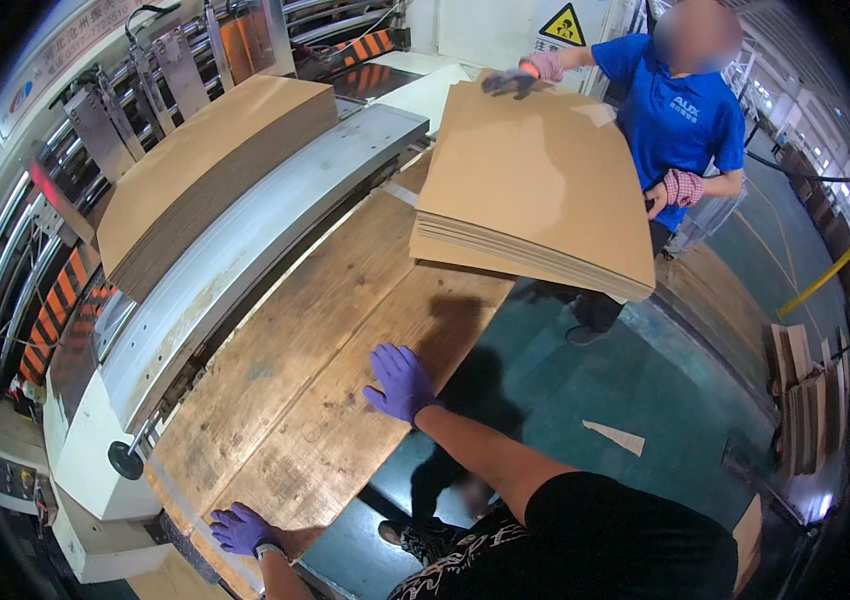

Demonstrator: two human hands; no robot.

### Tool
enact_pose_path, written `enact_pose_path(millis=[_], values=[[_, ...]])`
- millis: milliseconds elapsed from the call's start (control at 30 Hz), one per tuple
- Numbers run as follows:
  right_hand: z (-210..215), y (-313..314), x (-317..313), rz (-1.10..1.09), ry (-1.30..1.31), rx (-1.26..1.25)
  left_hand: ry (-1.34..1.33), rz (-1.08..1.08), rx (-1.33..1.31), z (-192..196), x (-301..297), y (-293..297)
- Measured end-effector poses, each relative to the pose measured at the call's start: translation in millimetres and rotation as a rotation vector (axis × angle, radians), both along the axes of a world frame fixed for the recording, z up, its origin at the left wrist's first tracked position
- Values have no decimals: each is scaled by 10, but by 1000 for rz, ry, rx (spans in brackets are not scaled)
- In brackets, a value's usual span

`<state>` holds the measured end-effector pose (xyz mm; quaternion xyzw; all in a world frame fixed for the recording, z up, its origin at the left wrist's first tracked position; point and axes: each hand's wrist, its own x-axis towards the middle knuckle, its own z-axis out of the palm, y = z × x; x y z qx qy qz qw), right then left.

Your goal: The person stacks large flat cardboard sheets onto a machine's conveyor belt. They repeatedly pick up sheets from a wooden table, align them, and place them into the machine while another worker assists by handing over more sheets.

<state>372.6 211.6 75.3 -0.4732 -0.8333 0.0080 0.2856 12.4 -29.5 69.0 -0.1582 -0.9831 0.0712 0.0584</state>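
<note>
My right hand [401,382], in a purple glove, lies flat with fingers spread on the near right edge of a worn wooden board table [295,370]. At the table's near corner, my left hand [241,528], also in a purple glove, rests with fingers apart. Neither hand holds anything. A stack of brown cardboard sheets [535,190] lies at the far end of the table. A person in a blue shirt [680,110] holds that stack with a gloved hand [510,80] at its far corner and another gloved hand [673,190] at its right edge.
A second stack of cardboard sheets [200,165] sits on the feeder of a large grey machine [245,255] to the left. The floor [585,400] is green; a cardboard scrap [617,436] lies on it. Wooden pieces [795,390] lean at the right.
</note>
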Motion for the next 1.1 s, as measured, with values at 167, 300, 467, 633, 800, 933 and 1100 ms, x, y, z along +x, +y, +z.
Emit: enact_pose_path(millis=[167, 300, 467, 633, 800, 933, 1100], values=[[-7, -8, 5, -4, 6, -11, -23, 33, -2, 56, 51, 29], [29, -14, 5, 9, -2, -11, -10, 33, 6, 30, 37, 29], [60, -23, -42, 41, 45, -2, 36, 21, 13, -119, -100, -53], [6, -21, 8, 23, 32, 7, 62, -8, -13, -70, -24, 39], [-85, 10, -87, 73, 168, 71, 106, -184, -83, -163, -175, -214], [-33, -56, 14, -18, 118, 65, 50, -126, -41, -69, -30, -94], [11, -68, 7, -37, 94, 72, 94, -124, -41, -56, -30, -91]])
